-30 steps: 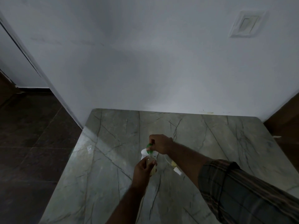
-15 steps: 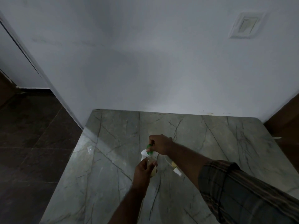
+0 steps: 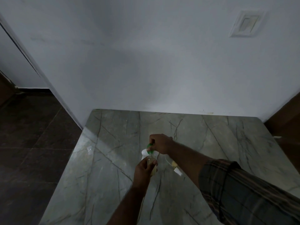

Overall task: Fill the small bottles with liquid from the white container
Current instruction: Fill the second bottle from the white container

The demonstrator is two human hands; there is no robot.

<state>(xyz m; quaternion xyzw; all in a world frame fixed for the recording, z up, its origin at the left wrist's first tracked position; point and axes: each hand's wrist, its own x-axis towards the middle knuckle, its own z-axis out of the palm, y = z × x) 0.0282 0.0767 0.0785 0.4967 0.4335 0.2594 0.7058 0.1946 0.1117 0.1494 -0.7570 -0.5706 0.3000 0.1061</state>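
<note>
- The marble table [image 3: 211, 143] carries the white container [image 3: 144, 153] near its middle.
- The right hand [image 3: 160, 143], just behind the white container, has its fingers curled, pinching a green piece [image 3: 149, 146] by the container's top.
- The left hand [image 3: 143, 169], just in front of the white container, grips a small bottle [image 3: 153, 165] of yellowish liquid.
- A second bottle [image 3: 176, 167] lies on the table right of the white container.

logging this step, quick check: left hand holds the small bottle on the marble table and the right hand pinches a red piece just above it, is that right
Not quite. The piece that the right hand pinches is green, not red, as the head view shows. The rest stands: the left hand holds the small bottle on the marble table, just below that piece.
</note>
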